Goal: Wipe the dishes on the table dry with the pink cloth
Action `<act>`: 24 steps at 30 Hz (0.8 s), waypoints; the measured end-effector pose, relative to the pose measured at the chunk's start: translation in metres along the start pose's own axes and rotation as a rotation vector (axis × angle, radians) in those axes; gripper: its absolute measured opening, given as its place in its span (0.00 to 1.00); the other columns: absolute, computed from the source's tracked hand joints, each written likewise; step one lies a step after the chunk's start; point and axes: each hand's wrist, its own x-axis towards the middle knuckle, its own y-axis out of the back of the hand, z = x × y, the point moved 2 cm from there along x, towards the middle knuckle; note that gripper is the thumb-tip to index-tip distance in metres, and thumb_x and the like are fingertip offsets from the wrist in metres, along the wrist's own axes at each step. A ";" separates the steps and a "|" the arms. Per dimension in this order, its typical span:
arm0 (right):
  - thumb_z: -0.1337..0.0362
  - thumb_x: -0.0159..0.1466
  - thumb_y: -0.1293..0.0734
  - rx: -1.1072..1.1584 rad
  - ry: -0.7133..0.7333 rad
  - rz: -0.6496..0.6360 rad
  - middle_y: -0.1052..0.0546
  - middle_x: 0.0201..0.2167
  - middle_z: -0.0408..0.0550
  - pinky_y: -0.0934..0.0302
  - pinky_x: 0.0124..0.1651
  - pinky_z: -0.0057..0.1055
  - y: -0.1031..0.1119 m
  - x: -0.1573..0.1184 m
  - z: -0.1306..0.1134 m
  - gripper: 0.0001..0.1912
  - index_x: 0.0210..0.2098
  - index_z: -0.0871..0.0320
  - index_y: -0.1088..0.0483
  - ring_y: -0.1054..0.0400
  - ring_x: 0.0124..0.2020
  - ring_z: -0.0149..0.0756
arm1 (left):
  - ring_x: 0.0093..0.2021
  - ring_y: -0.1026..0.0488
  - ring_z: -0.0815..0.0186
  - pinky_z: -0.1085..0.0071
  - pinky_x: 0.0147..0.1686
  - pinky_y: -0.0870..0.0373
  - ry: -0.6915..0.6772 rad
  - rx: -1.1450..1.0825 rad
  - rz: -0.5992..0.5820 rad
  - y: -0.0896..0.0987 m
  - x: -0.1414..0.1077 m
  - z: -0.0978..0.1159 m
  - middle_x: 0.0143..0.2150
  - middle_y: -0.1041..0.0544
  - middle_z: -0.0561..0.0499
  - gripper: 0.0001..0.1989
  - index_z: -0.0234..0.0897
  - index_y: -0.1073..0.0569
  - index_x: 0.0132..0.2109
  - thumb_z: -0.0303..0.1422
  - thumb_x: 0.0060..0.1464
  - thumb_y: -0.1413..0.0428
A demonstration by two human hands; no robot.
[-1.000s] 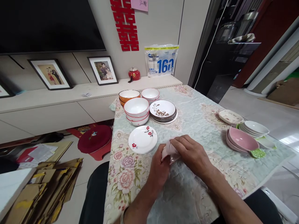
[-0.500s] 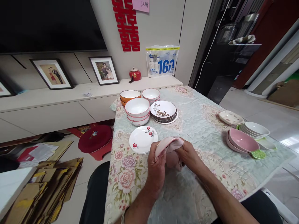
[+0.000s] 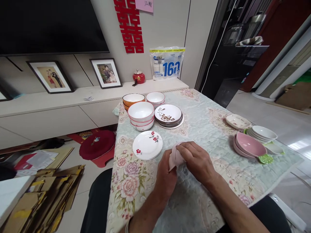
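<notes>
My left hand [image 3: 167, 170] grips a pale pink cloth [image 3: 177, 156] from the left, near the front middle of the table. Curled over the cloth's right side is my right hand [image 3: 198, 160], its fingers closed on it. Whether anything lies inside the cloth is hidden. Just left of my hands sit white plates with red flowers [image 3: 147, 145]. Behind them are stacked white bowls with red rims [image 3: 141, 113], orange bowls [image 3: 133, 98], a smaller white bowl [image 3: 155, 98] and a stack of brown-flowered plates [image 3: 168, 115].
On the table's right are pink bowls [image 3: 250, 144], small white bowls [image 3: 263, 133] and an oval dish [image 3: 238, 121]. The flowered tablecloth [image 3: 201, 119] covers the table. A red stool [image 3: 98, 144] and flattened cardboard [image 3: 46, 197] are on the left.
The pink cloth, spread with its rim raised before, is now bunched smaller between my hands. My right hand has turned over the cloth. The view has shifted slightly.
</notes>
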 end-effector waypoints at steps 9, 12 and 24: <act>0.58 0.68 0.43 0.366 -0.610 -0.154 0.24 0.27 0.47 0.40 0.30 0.30 -0.020 -0.002 0.007 0.12 0.35 0.57 0.33 0.29 0.28 0.38 | 0.41 0.28 0.60 0.67 0.43 0.33 0.102 -0.291 0.102 0.001 -0.003 -0.012 0.40 0.22 0.48 0.14 0.38 0.23 0.44 0.41 0.56 0.43; 0.56 0.67 0.42 0.576 -0.749 -0.218 0.24 0.28 0.46 0.40 0.30 0.28 -0.025 -0.003 0.009 0.12 0.33 0.57 0.34 0.30 0.29 0.37 | 0.44 0.27 0.58 0.66 0.44 0.32 0.118 -0.325 0.108 0.002 -0.003 -0.011 0.42 0.22 0.46 0.16 0.38 0.24 0.47 0.42 0.55 0.42; 0.74 0.67 0.43 -0.042 -0.076 -0.071 0.22 0.36 0.53 0.39 0.38 0.31 0.004 0.002 0.006 0.12 0.44 0.61 0.31 0.30 0.37 0.40 | 0.39 0.30 0.62 0.69 0.41 0.35 0.036 -0.123 -0.006 0.001 0.002 -0.007 0.38 0.23 0.51 0.09 0.38 0.25 0.42 0.28 0.51 0.42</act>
